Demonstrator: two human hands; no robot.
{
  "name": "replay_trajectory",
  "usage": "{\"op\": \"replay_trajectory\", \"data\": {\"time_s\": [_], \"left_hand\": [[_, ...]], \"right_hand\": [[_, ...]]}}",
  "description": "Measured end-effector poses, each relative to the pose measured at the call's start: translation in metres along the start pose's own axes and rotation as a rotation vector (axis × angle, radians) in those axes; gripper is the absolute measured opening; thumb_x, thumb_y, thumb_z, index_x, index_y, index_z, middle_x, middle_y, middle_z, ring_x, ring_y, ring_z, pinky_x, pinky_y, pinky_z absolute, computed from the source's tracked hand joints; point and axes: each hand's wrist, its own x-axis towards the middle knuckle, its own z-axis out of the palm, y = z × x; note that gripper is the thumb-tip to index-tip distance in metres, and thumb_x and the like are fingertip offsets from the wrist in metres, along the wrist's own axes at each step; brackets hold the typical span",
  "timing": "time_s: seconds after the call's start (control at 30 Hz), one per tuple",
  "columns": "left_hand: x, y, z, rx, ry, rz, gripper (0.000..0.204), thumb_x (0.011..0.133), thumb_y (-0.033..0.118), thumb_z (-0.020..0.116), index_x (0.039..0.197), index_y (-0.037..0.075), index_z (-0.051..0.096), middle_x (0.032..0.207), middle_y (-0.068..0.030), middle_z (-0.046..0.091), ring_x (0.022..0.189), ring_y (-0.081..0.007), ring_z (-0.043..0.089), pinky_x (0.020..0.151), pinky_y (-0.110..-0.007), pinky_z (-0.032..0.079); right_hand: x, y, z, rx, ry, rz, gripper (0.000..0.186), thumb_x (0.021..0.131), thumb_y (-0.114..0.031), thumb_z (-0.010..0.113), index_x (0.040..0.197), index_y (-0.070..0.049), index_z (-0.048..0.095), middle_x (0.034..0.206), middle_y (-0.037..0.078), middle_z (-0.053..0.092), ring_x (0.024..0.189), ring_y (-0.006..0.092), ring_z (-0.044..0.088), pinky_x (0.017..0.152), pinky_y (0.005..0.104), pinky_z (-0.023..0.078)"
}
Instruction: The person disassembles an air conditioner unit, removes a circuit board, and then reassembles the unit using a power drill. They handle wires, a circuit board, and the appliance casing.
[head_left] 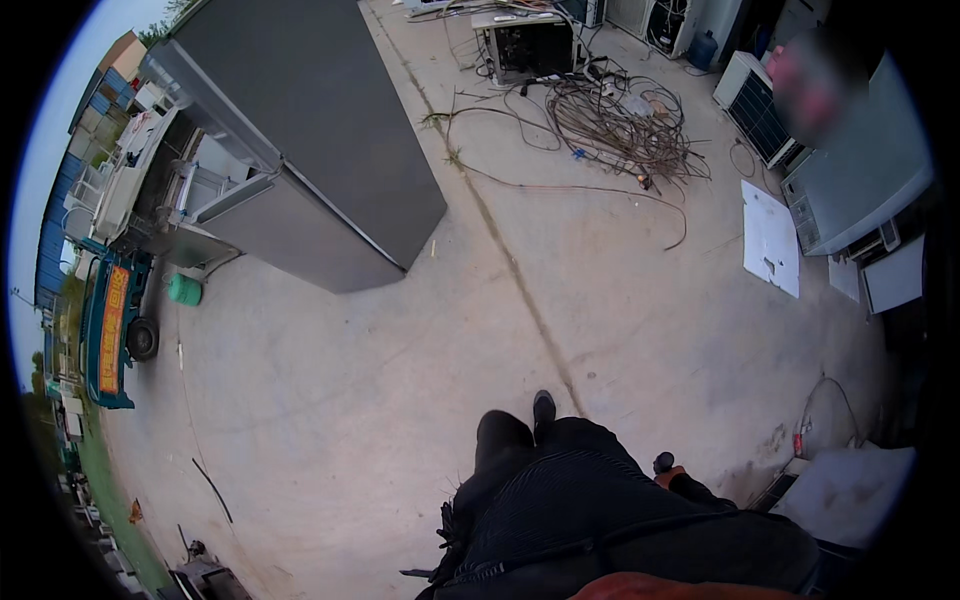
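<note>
My right hand point(674, 478) hangs beside my right hip, its fingers closed round a dark object with a rounded end point(663, 462); what kind of object it is cannot be made out. My left hand does not show clearly; only dark, frayed shapes are visible by my left hip. Ahead and to the left stands a tall grey refrigerator point(330, 120), out of reach of both hands. On its left side, a door or panel point(235, 195) sticks out at an angle.
Tangled cables and thin pipes point(620, 120) lie ahead on the concrete. Right of them are a white panel point(770, 240), an outdoor air-conditioner unit point(755, 105) and a blurred person point(815, 85). A green canister point(185, 290) stands near a parked truck point(110, 325) at left.
</note>
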Motion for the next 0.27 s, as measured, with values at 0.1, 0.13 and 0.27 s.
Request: {"op": "replay_trajectory", "data": {"time_s": [0.1,0.13,0.27], "left_hand": [[0.072,0.066,-0.054,-0.121,0.049,0.004,0.017,0.095,0.029,0.064,0.094,0.015,0.074,0.101,-0.0122,0.076,0.096,-0.0284,0.074,0.088,-0.046,0.057],[0.089,0.088,-0.062,-0.166,0.041,0.009,0.017,0.095,0.028,0.063,0.094,0.015,0.074,0.100,-0.0123,0.076,0.095,-0.0286,0.074,0.087,-0.047,0.057],[0.172,0.142,-0.131,-0.184,0.050,0.017,0.018,0.097,0.026,0.059,0.094,0.016,0.073,0.097,-0.0126,0.076,0.094,-0.0291,0.073,0.083,-0.048,0.056]], "right_hand": [[-0.011,-0.069,-0.019,0.002,0.145,-0.009,0.034,0.083,-0.028,0.077,0.098,0.002,0.076,0.093,0.018,0.079,0.090,0.0331,0.078,0.079,0.0435,0.061],[0.009,-0.080,-0.027,-0.008,0.178,0.005,0.035,0.083,-0.029,0.077,0.101,0.001,0.076,0.098,0.019,0.079,0.096,0.0348,0.078,0.082,0.0441,0.061],[0.018,-0.174,-0.083,-0.141,0.138,-0.288,0.038,0.088,-0.036,0.076,0.113,-0.007,0.078,0.112,0.023,0.078,0.109,0.0346,0.076,0.098,0.0498,0.058]]}}
